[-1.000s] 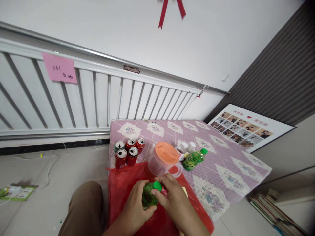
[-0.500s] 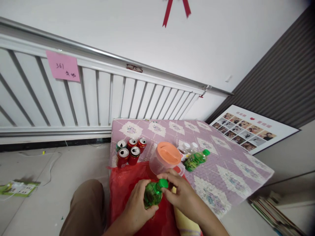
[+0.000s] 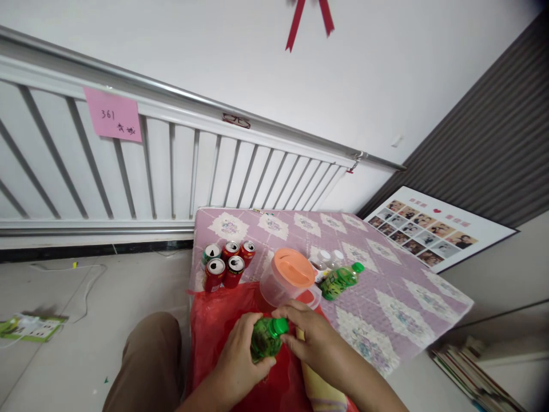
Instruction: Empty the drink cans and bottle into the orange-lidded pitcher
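My left hand (image 3: pixel 241 357) is wrapped round the body of a green bottle (image 3: pixel 263 341), which is tilted over a red plastic sheet (image 3: pixel 210 329). The thumb and fingers of my right hand (image 3: pixel 306 337) pinch the bottle's green cap (image 3: pixel 280 325), which sits on the neck. Just behind the hands stands a clear pitcher with an orange lid (image 3: pixel 294 267). A second green bottle (image 3: pixel 339 281) leans or lies to its right, by two clear bottles with white caps (image 3: pixel 325 256). Several open cans (image 3: pixel 215 275) are grouped at the left.
A patterned purple cloth (image 3: pixel 373 249) covers the table. Yellow cloth (image 3: pixel 319 386) lies under my right forearm. Behind the table is a white radiator (image 3: pixel 240 171) with a pink note (image 3: pixel 114 115). A photo board (image 3: pixel 444 229) leans at the right, and my knee (image 3: pixel 148 355) is at the lower left.
My right hand has shifted slightly left and down at the cap, its fingers bent a little differently. The left hand keeps its hold on the bottle. The view has turned slightly.
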Motion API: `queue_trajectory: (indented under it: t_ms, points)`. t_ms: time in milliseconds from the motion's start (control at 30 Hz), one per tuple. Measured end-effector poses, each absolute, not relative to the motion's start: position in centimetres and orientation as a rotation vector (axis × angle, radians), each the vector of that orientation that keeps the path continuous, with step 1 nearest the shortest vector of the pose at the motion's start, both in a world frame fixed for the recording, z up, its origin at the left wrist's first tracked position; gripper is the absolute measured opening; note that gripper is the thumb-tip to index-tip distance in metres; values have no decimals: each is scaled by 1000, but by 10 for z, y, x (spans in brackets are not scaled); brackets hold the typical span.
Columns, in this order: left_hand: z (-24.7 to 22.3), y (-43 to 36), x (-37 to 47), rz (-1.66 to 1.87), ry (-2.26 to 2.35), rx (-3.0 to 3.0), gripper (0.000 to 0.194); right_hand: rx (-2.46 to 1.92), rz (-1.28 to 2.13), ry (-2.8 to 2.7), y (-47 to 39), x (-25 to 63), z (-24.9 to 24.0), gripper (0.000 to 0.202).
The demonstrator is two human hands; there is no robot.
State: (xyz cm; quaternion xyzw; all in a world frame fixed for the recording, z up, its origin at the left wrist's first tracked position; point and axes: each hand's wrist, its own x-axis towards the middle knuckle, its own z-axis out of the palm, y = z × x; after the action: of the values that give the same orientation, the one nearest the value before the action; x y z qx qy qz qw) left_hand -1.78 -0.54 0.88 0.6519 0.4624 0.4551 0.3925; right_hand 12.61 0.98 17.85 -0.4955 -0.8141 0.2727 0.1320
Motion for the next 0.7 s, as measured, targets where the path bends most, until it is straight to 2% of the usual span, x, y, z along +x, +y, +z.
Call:
queue_trajectory:
  t_ms: [433,700]
  points:
    - [6,-4,-18,1137,1166,1667,67,-1342,756,-2626,20,119,188,19]
    - [10,-4,-19,1116,1151,1652,68,-1335,841,-2551,23,124,189,17]
